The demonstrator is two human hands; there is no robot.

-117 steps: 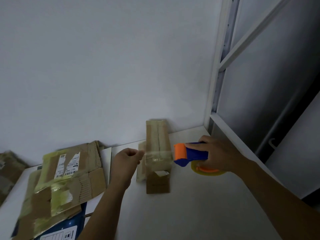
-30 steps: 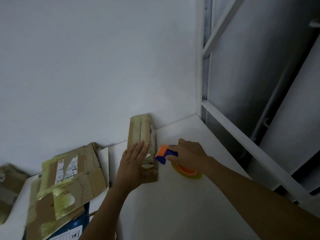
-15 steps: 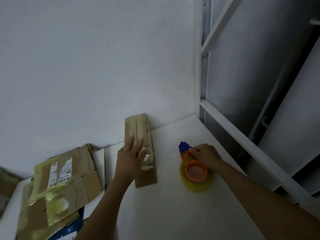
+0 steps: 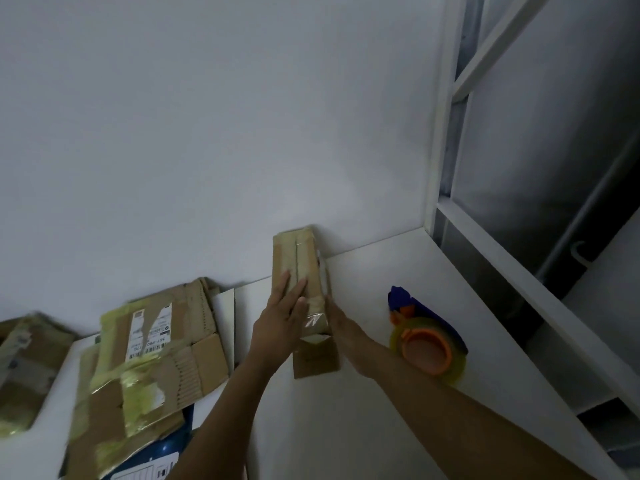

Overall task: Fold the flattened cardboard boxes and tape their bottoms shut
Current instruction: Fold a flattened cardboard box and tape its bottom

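Observation:
A long narrow cardboard box [image 4: 299, 263] lies on the white table [image 4: 346, 410], its far end against the wall, with clear tape across its middle. My left hand [image 4: 280, 318] lies flat on its top and left side, fingers straight. Against the box's right side presses my right hand [image 4: 341, 323], fingers straight along the cardboard. The tape dispenser [image 4: 424, 341], blue and orange with a yellowish roll, lies on the table to the right of the box, with no hand on it.
A pile of flattened cardboard boxes [image 4: 152, 358] with old tape and labels lies at the left, over a blue package [image 4: 162, 455]. Another taped box [image 4: 24, 365] sits at the far left edge. A white frame [image 4: 519, 282] borders the table on the right.
My right hand has let go of the tape dispenser, leaving it on the table, and moved left onto the box's right side. My left hand stays flat on the box.

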